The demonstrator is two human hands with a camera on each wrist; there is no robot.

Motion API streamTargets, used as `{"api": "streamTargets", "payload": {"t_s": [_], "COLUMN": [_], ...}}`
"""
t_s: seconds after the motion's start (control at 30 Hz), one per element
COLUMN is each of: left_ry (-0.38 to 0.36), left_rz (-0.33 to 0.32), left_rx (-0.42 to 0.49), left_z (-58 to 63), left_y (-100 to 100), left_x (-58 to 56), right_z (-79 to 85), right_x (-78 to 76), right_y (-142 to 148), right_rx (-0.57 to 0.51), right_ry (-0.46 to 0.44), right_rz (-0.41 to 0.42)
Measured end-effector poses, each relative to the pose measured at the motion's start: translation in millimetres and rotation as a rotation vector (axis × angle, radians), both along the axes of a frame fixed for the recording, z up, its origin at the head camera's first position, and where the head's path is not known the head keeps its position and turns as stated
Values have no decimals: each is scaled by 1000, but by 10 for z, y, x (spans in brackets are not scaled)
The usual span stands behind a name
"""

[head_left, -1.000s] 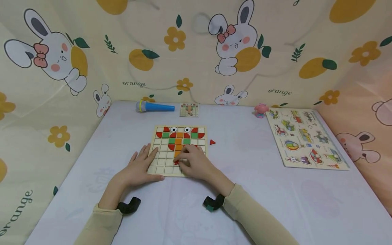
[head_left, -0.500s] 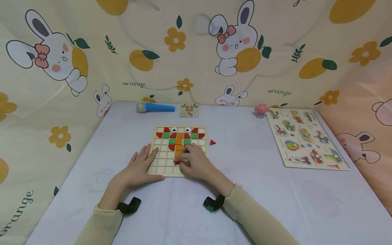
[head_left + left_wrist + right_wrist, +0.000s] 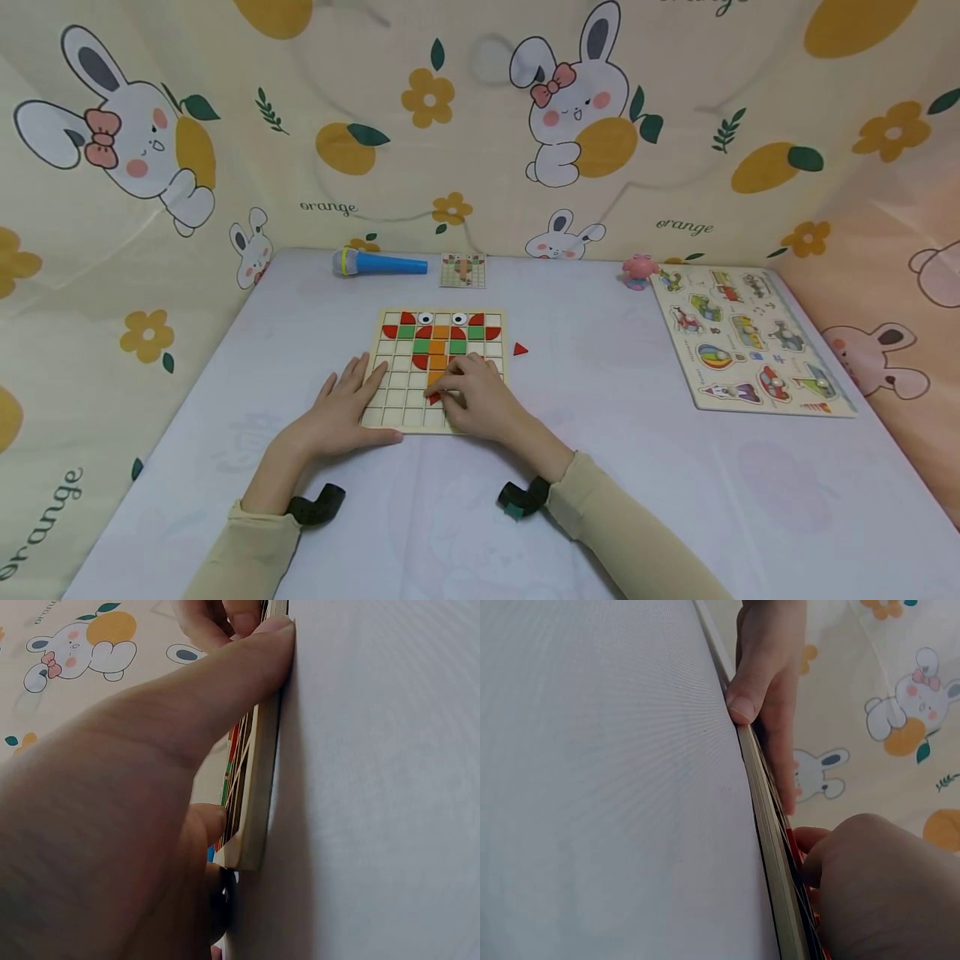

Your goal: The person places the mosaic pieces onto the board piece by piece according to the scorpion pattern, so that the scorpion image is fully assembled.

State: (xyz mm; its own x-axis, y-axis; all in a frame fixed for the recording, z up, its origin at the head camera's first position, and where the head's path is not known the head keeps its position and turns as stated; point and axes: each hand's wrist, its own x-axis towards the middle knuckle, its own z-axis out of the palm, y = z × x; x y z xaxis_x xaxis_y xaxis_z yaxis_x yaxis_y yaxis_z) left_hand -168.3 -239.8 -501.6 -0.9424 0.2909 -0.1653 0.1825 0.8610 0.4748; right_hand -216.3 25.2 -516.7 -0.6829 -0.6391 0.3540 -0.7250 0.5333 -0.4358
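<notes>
A wooden grid board (image 3: 395, 398) lies mid-table, bearing red, green and orange mosaic pieces and two googly-eye pieces. My left hand (image 3: 339, 417) rests spread over its left edge, fingers on the grid and thumb along the near edge; in the left wrist view that thumb (image 3: 247, 660) presses the board's side. With thumb and index finger, my right hand (image 3: 483, 400) pinches a small red piece (image 3: 432, 400) at the grid, just below the orange column (image 3: 437, 362). The hand covers part of that piece and the board's lower right. One loose red triangle (image 3: 521, 348) lies right of the board.
Behind the board are a blue toy microphone (image 3: 390, 263) and a small pattern card (image 3: 462, 271). A pink toy figure (image 3: 640, 271) stands at the back right, beside a picture puzzle board (image 3: 757, 333). A printed cloth backdrop rises behind the table.
Both hands keep their places. The red piece under the right fingertips has shifted very slightly; otherwise the scene looks the same.
</notes>
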Motion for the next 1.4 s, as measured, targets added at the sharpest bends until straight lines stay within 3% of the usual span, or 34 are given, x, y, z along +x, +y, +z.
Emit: {"api": "streamTargets", "payload": {"t_s": [0.27, 1.0, 1.4], "left_ry": [0, 7, 1], "left_rz": [5, 1, 6], "left_rx": [-8, -27, -23], "left_z": [-9, 1, 13], "left_y": [-1, 1, -2], "left_x": [5, -5, 4], "right_z": [-11, -12, -26], "right_x": [-15, -36, -50], "right_y": [6, 9, 15], "right_rx": [-10, 21, 5], "right_ry": [-2, 6, 43], "right_rz": [25, -10, 32]}}
